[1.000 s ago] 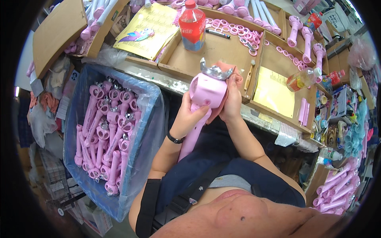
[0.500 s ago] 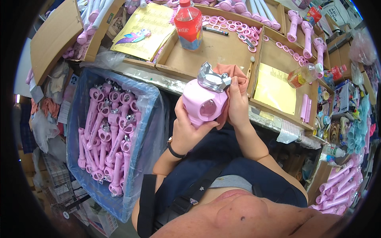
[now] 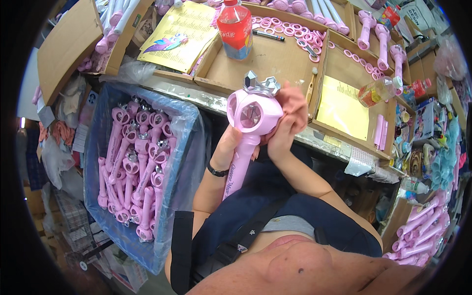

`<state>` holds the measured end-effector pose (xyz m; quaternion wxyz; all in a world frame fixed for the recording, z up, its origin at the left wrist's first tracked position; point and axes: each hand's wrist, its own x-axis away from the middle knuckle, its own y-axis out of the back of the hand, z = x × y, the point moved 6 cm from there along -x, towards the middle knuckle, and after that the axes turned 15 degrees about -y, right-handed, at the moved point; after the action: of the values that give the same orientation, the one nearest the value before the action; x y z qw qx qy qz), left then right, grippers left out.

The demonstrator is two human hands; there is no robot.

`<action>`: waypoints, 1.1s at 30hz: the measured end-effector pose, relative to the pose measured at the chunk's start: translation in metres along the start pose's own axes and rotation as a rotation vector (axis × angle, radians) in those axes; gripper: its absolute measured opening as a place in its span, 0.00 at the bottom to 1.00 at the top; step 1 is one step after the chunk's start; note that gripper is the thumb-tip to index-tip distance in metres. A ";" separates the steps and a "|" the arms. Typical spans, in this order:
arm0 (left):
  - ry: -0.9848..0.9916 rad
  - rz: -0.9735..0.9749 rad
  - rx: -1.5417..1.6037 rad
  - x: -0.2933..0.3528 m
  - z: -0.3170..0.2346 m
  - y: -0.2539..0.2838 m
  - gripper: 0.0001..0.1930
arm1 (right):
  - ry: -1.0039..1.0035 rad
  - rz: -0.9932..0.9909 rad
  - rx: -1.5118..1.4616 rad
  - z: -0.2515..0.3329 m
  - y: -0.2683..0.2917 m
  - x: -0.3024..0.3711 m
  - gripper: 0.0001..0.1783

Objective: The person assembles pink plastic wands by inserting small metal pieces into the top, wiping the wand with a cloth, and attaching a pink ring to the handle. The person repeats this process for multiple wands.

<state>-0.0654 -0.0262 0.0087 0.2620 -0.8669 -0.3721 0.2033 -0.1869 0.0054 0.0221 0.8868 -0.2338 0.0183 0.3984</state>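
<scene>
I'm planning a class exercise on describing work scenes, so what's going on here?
A person's left hand grips a pink wand topped with a silver crown. The right hand holds a peach cloth beside the wand's head. To the left, a blue bin holds many similar wands. Ahead, cardboard trays hold pink rings and a red-labelled bottle.

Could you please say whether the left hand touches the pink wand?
Touching: the head view shows the left hand holding the pink wand, thumb against it.
</scene>
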 end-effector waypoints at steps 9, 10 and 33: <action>-0.148 -0.134 -0.409 0.006 -0.024 -0.001 0.36 | -0.005 0.141 0.041 0.010 -0.011 -0.026 0.20; -0.194 -0.110 -0.491 0.006 -0.026 -0.003 0.36 | -0.035 0.069 0.045 0.008 -0.007 -0.041 0.18; -0.301 -0.337 -0.291 -0.030 -0.014 0.015 0.22 | -0.578 0.556 0.737 -0.038 0.015 0.058 0.30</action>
<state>-0.0687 -0.0621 0.0153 0.1062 -0.7811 -0.5715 0.2278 -0.1525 0.0381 -0.0304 0.7401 0.2254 -0.0267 0.6330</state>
